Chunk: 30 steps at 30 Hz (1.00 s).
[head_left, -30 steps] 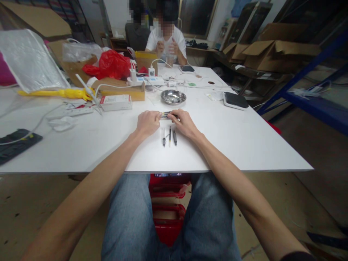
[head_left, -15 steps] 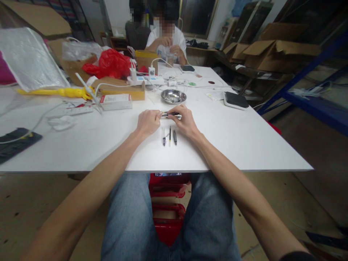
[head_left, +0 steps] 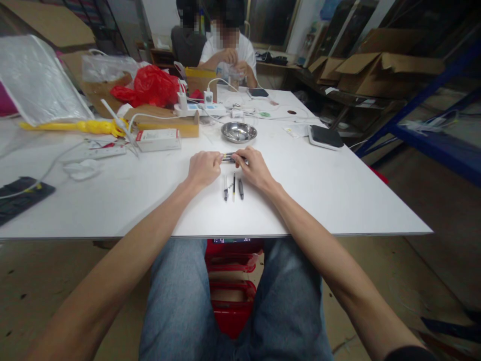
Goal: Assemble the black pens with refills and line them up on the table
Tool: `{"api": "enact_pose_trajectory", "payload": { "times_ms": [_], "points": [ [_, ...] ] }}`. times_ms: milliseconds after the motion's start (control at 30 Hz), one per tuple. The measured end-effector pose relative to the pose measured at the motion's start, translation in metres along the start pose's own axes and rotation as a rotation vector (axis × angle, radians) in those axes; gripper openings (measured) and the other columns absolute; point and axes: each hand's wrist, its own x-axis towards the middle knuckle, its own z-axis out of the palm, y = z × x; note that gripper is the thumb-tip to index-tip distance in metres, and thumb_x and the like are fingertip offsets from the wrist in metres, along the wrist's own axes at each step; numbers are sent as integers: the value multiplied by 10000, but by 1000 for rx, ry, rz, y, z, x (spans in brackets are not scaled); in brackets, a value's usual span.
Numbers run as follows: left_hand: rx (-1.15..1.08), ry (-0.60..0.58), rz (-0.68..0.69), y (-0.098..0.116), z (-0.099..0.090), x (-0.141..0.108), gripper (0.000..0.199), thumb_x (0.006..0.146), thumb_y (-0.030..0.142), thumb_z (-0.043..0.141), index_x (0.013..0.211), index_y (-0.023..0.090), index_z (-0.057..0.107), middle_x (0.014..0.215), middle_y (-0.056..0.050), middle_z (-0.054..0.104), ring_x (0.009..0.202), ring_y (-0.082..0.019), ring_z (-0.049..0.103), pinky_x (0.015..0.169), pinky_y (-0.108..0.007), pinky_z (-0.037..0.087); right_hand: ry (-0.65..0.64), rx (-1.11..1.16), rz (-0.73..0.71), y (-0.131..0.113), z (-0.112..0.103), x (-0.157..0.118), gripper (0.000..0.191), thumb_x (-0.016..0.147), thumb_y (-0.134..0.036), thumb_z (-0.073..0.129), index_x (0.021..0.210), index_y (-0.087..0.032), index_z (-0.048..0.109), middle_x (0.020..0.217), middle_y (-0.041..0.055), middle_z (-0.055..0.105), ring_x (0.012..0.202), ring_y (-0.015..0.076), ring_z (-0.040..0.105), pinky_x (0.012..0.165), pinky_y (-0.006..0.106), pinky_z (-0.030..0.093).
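Note:
Between my two hands lies a small bundle of pen refills [head_left: 227, 157], thin dark and clear tubes with some yellow on them. My left hand [head_left: 205, 166] is closed around their left ends. The fingers of my right hand [head_left: 252, 164] pinch the right ends, covering part of them. Just below, on the white table, lie a clear pen barrel [head_left: 226, 188] with a dark tip, a single refill [head_left: 234, 186] and a dark grey pen barrel piece [head_left: 241, 189]. A tiny spring [head_left: 230, 185] seems to lie among them.
A shiny metal bowl [head_left: 239, 132] with small parts stands beyond my hands. To the left are a white box [head_left: 158, 140], a power strip [head_left: 199, 110] and a red bag [head_left: 152, 87]. A black-topped device [head_left: 325, 137] lies right. A co-worker [head_left: 229, 55] sits across.
My right fingers have shifted slightly on the refills, and a little more of the bundle shows between my hands. The whole view has moved slightly. The loose pen parts lie as before.

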Motion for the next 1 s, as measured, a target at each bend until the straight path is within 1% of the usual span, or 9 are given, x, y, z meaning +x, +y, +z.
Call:
{"api": "enact_pose_trajectory", "payload": {
  "times_ms": [100, 200, 300, 400, 500, 667, 867, 933, 1000],
  "points": [
    [-4, -8, -13, 0, 0, 0, 405, 978, 347, 383, 843, 208, 738, 838, -102, 745, 811, -257, 653, 647, -341, 304, 46, 61, -31, 1, 0, 0, 125, 936, -178, 552, 896, -193, 670, 885, 60, 684, 893, 233, 548, 820, 371, 433],
    [11, -8, -18, 0, 1, 0, 414, 985, 361, 376, 853, 211, 739, 832, -101, 745, 818, -262, 657, 654, -342, 319, 48, 61, -53, 0, 0, 0, 136, 902, -135, 557, 952, -210, 659, 961, 68, 667, 968, 253, 546, 867, 405, 443],
    [54, -2, -6, -1, 1, 0, 407, 987, 368, 379, 883, 212, 740, 833, -108, 743, 828, -272, 663, 658, -348, 321, 16, 5, -75, -4, -1, 0, 87, 937, -194, 577, 987, -217, 645, 998, 80, 655, 990, 260, 533, 878, 411, 432],
    [93, -11, 4, -1, 0, -1, 382, 981, 353, 394, 910, 212, 741, 837, -117, 739, 832, -285, 665, 664, -353, 323, -42, -72, -33, -6, -1, 1, 174, 1007, -269, 508, 920, -201, 643, 865, 74, 648, 880, 245, 529, 835, 390, 415],
    [109, -17, 11, 1, 1, -1, 364, 974, 342, 405, 916, 215, 741, 837, -118, 737, 827, -287, 660, 666, -353, 325, -48, -126, 22, -5, 1, 1, 296, 1018, -249, 466, 773, -194, 622, 704, 59, 591, 787, 237, 502, 782, 374, 393],
    [72, -3, 11, 2, 3, 0, 375, 972, 330, 388, 861, 215, 727, 838, -101, 745, 802, -264, 654, 648, -350, 301, 53, 20, -32, -3, 1, 1, 123, 915, -115, 558, 887, -195, 647, 887, 60, 669, 912, 245, 523, 818, 372, 413],
    [75, -4, 10, 0, 1, -1, 378, 969, 317, 379, 856, 220, 727, 827, -95, 743, 796, -259, 653, 647, -347, 299, 34, 28, -73, -4, 0, 0, 196, 912, -149, 601, 1094, -216, 627, 1030, 73, 663, 1012, 250, 545, 886, 387, 430],
    [107, 6, 16, 0, 0, -1, 381, 972, 331, 381, 885, 219, 735, 828, -107, 739, 795, -269, 654, 651, -351, 303, -16, 21, -49, -3, 0, -1, 151, 959, -212, 568, 1090, -201, 641, 961, 72, 682, 932, 237, 577, 850, 369, 436],
    [130, 9, 17, -1, -1, -1, 390, 978, 349, 381, 912, 215, 741, 830, -119, 736, 798, -278, 655, 657, -354, 310, -68, 16, -1, -3, 0, -1, 175, 998, -237, 502, 982, -187, 668, 825, 52, 682, 804, 212, 591, 793, 342, 435]
  ]
}}
